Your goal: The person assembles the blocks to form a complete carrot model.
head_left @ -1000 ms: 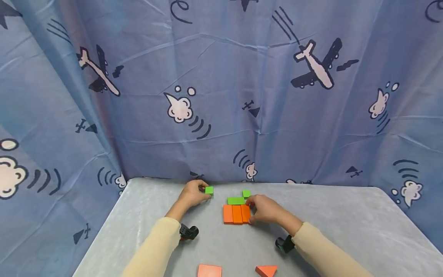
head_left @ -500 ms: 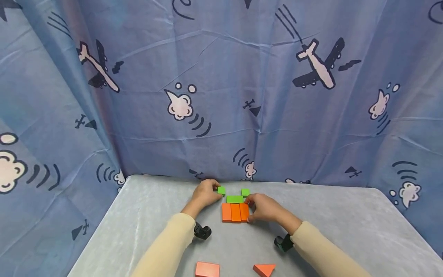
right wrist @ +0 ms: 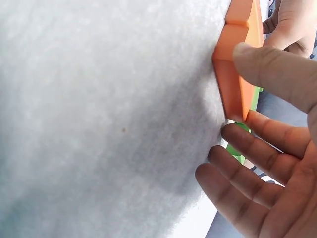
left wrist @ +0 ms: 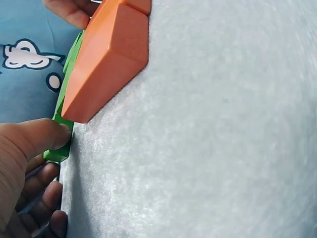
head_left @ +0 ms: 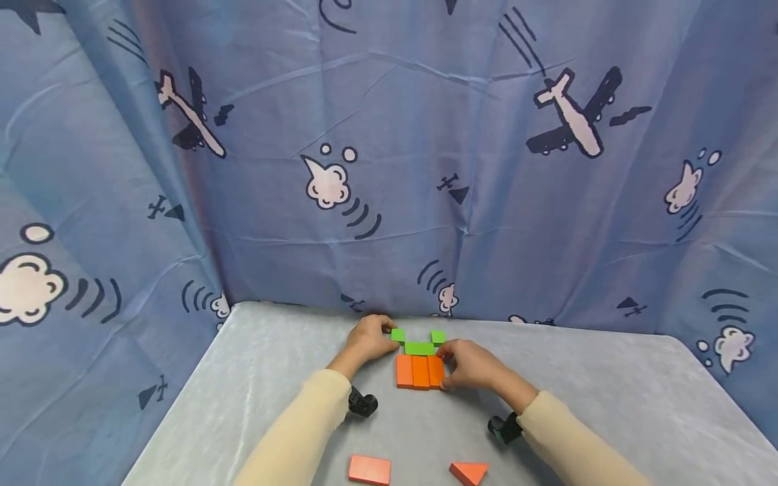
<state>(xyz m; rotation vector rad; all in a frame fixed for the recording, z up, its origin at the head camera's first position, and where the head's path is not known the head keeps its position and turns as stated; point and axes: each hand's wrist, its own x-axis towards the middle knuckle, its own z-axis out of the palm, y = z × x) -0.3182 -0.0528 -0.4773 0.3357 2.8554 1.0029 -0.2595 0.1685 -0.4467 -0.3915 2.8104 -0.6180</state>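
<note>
The left hand [head_left: 367, 339] pinches a small green square block [head_left: 398, 335] between thumb and fingers and holds it at the far left corner of the flat green bar [head_left: 419, 348]. In the left wrist view the thumb lies on this block, so the grip is narrow and closed on it. A second small green block [head_left: 438, 336] already sits at the far right corner of the bar. Just in front of the bar lie three orange blocks [head_left: 420, 371] side by side, touching each other.

The right hand [head_left: 471, 364] rests against the right side of the orange blocks; its thumb presses on the top edge and the fingers are almost straight, so it steadies them and holds nothing.

To do this step well, I think the left hand should set the block flush against the bar, matching the other green one, and let go slowly while the right hand holds the row firm.

Near the front of the grey tabletop [head_left: 608, 391] lie an orange rectangle [head_left: 369, 469] and an orange triangle [head_left: 469, 472].
</note>
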